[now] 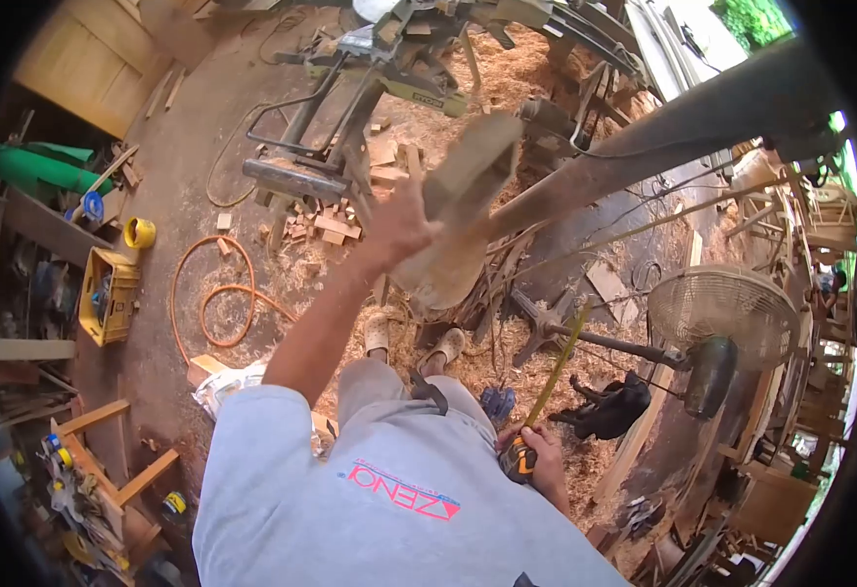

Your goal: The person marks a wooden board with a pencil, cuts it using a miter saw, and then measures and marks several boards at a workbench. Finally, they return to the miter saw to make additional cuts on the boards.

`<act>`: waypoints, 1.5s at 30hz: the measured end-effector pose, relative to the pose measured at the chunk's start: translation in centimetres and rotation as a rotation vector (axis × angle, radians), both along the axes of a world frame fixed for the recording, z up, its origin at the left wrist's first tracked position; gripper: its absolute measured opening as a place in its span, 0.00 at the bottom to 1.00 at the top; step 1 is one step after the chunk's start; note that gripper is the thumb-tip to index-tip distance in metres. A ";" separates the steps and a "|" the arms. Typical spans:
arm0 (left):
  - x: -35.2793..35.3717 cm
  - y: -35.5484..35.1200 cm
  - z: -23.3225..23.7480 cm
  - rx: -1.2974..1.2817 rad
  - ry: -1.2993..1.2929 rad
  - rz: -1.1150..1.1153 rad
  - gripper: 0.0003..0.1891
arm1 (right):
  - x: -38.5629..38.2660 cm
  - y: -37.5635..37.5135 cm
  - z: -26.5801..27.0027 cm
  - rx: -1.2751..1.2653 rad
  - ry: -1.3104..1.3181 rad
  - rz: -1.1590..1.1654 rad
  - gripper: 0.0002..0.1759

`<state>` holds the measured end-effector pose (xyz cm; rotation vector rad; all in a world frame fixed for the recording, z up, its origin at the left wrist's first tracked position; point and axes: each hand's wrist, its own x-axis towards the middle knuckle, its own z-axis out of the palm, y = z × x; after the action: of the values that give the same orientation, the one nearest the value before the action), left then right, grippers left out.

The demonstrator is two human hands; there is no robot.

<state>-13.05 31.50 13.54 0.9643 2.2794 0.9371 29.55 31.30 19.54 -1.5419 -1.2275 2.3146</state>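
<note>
In the head view, my left hand (pixel 401 227) reaches forward at the left edge of a blurred, curved-edged wooden board (pixel 463 210). The thumb lies over the board's face, and the other fingers are partly hidden or smeared. Low on the right, my right hand (pixel 543 460) is wrapped round a black and yellow tape measure (pixel 518 460). Its yellow blade (pixel 558 372) sticks out, slanting up and forward past the fan's stand.
A pedestal fan (pixel 722 313) stands at right, near a black animal (pixel 609 406). A dark beam (pixel 663 142) crosses the upper right. Offcuts (pixel 326 223) and shavings cover the floor beside a saw stand (pixel 301 176). An orange hose (pixel 215 293) and a yellow crate (pixel 108 296) lie left.
</note>
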 end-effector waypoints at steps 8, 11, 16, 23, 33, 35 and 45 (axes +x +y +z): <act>13.2 0.6 3.0 0.126 -0.049 -0.139 0.38 | -0.1 2.2 2.3 0.014 -0.020 -0.193 0.10; 16.6 2.3 3.2 0.171 -0.086 -0.141 0.39 | -0.2 2.0 3.0 0.023 -0.057 -0.189 0.09; 20.3 4.0 3.4 0.292 -0.081 -0.175 0.44 | 0.2 0.6 3.3 -0.018 -0.067 -0.230 0.10; 24.8 4.6 4.1 0.292 0.161 -0.286 0.45 | 1.8 0.0 3.2 0.053 -0.116 -0.320 0.10; 23.5 6.1 3.7 0.356 0.209 -0.344 0.41 | 2.9 -1.0 3.6 -0.079 -0.053 -0.624 0.10; 22.2 6.9 3.4 0.336 0.245 -0.323 0.40 | 2.4 -1.3 3.6 -0.071 -0.057 -0.630 0.11; 18.6 7.0 2.8 0.304 0.397 -0.166 0.29 | 2.0 -0.7 2.7 -0.079 0.015 -0.504 0.11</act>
<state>5.52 38.49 16.32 1.5665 2.3597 1.1202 31.57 30.58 22.25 -1.6225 -0.6461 2.0517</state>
